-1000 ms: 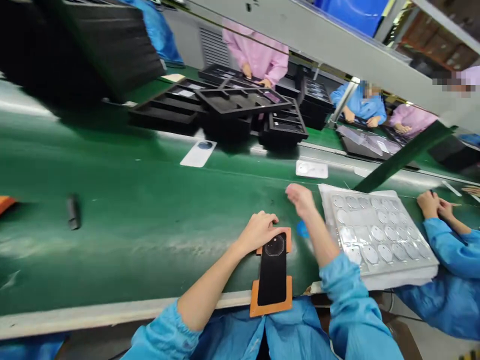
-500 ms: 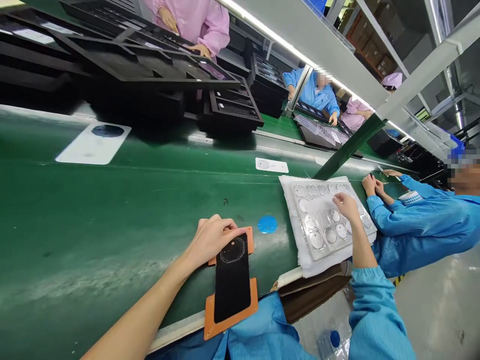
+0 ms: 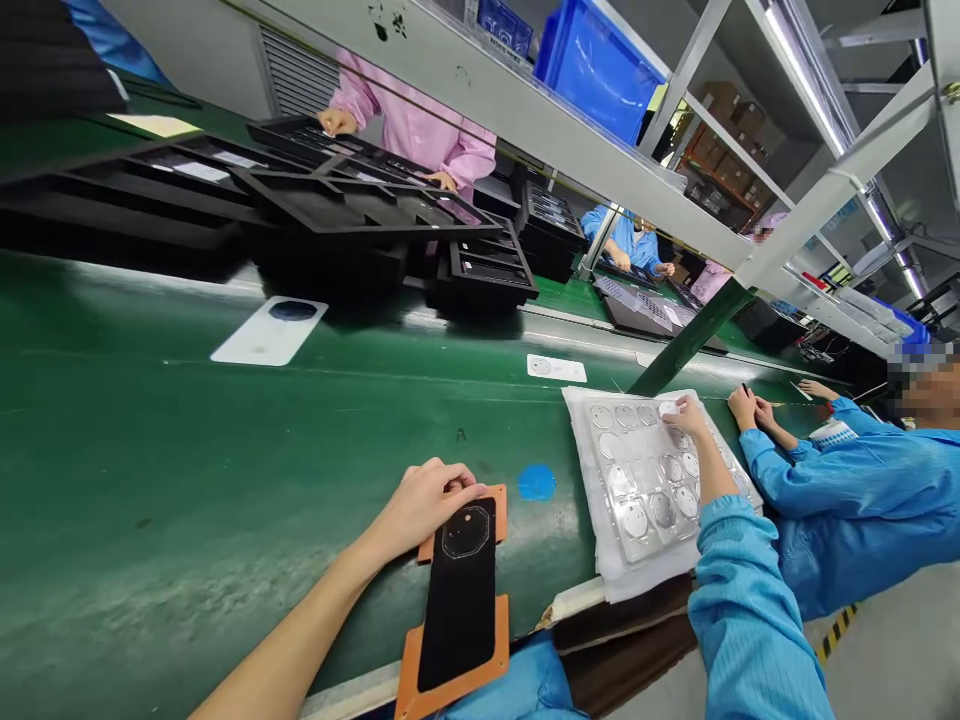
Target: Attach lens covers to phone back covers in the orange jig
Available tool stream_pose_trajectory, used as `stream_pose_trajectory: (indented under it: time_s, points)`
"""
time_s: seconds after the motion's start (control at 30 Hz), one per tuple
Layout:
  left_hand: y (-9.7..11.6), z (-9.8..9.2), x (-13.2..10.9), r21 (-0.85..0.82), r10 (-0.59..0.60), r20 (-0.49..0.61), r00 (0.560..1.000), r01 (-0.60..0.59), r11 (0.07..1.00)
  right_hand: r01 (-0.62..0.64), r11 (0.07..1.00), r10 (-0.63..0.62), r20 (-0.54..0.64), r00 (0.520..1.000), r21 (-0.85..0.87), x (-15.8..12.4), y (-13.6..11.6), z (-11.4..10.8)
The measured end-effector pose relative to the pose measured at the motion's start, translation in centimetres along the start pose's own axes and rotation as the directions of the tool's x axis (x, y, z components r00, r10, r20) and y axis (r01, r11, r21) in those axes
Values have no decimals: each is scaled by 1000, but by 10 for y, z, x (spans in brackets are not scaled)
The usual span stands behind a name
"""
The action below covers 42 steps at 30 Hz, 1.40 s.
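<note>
Black back cover (image 3: 459, 590) is lying in its orange jig (image 3: 502, 640) at the near edge of the green belt (image 3: 187, 450), right in front of the person. Its long axis is running 6 to 12, with the camera ring at the 12 end. The left hand (image 3: 424, 500) is the nearer one: coming in from 8 o'clock, it is curling its fingers down over the jig's far left corner and pinning it. The right hand (image 3: 686, 415) is working well apart at 2 o'clock, arm stretched across the white tray of round pieces (image 3: 589, 440). Its fingertips are bunching over a small white piece (image 3: 670, 408) in the far row; whether they are gripping it I cannot tell. A blue disc (image 3: 536, 482) is sitting between jig and tray.
</note>
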State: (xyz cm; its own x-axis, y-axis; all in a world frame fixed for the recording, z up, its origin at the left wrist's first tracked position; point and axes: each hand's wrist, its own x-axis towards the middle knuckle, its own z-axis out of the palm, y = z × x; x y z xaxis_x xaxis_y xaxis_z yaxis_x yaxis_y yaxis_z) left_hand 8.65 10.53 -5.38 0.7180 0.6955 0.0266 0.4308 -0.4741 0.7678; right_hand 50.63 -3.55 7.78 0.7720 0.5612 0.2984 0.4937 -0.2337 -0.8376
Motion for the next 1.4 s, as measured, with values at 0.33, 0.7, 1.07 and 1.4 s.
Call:
stream_pose_trajectory:
  time_s: [0.33, 0.7, 1.07, 1.4]
  points:
    - [-4, -6, -3, 7, 24, 5, 1000, -24, 1000, 153, 981, -192, 468, 862, 121, -143, -33, 52]
    - [-4, -16, -8, -75, 69, 65, 995, -64, 995, 914, 405, -799, 492, 345, 18, -267, -17, 162]
    - [-8, -19, -9, -82, 70, 124, 990, -61, 995, 818, 538, -753, 553, 357, 204, -244, -14, 158]
    - [-53, -87, 12, -171, -253, -141, 957, 228, 959, 713, 663, -653, 642, 401, 228, -216, -23, 185]
